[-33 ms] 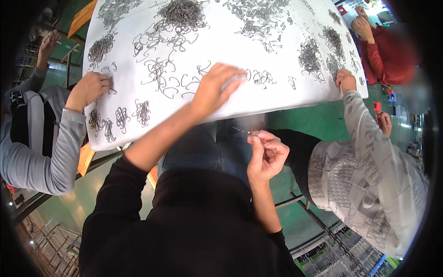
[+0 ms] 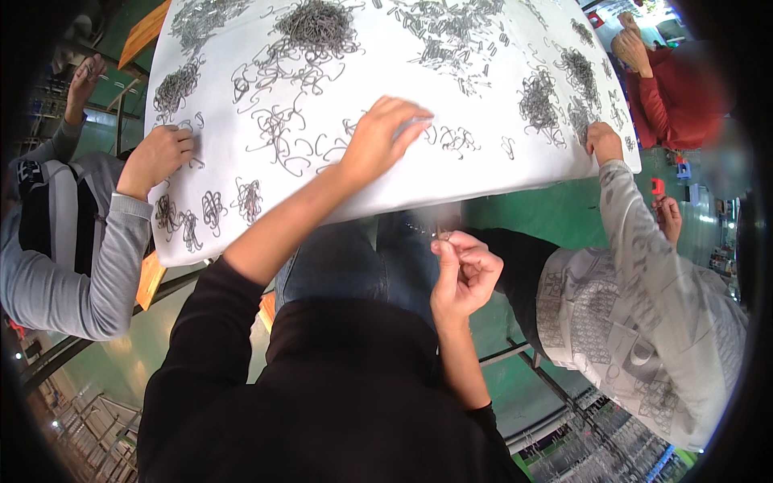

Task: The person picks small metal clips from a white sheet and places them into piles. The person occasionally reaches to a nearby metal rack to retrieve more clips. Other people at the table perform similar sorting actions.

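My left hand point(image 2: 380, 145) reaches over the white-covered table point(image 2: 386, 181), its thumb apart from the bent fingers and its fingertips slightly blurred. Nothing shows between them. Close by lie loose curved dark wire hooks point(image 2: 457, 139), with more of the same hooks point(image 2: 278, 133) to its left. Past the table's near edge, in front of my body, my right hand point(image 2: 469, 274) is closed in a pinch, thumb against forefinger. Something thin and tiny sticks up from the pinch, too small to name.
A dense heap of hooks point(image 2: 318, 28) lies farther back, beside scattered short metal pieces point(image 2: 459, 40). Small bundles of hooks point(image 2: 248, 197) sit at the near left corner. Other people's hands work at the table's left point(image 2: 161, 157) and right point(image 2: 604, 143) edges.
My left hand has shifted very slightly to the right over the table. My right hand stays nearly in place, still pinched.
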`<action>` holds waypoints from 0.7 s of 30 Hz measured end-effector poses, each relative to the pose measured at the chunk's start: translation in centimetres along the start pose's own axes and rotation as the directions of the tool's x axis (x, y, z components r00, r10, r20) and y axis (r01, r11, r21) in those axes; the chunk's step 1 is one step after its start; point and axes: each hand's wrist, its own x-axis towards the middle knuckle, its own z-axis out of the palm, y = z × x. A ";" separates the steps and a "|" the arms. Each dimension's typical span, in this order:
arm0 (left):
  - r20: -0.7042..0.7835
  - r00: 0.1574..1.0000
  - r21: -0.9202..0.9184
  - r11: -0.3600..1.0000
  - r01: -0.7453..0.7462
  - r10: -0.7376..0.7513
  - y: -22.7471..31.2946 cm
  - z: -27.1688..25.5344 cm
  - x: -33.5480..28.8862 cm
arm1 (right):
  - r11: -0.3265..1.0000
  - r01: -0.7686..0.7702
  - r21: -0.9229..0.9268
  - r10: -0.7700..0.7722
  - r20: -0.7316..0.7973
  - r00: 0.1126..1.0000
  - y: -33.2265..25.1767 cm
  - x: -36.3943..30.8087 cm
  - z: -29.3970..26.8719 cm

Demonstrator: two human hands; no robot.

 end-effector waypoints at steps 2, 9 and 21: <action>0.083 0.997 0.106 0.994 0.000 -0.009 -3.4 2.3 3.9 | 0.997 -0.013 -0.078 0.017 0.042 0.999 0.2 0.0 -0.3; 0.266 0.962 0.472 0.861 -0.192 0.069 -7.3 6.7 9.7 | 0.994 -0.024 -0.104 0.031 0.066 0.997 0.7 -0.1 -0.4; 0.338 0.779 -0.235 0.754 0.613 -0.528 4.8 -2.0 -1.8 | 0.997 -0.055 -0.047 0.057 0.026 0.998 1.3 -0.2 0.5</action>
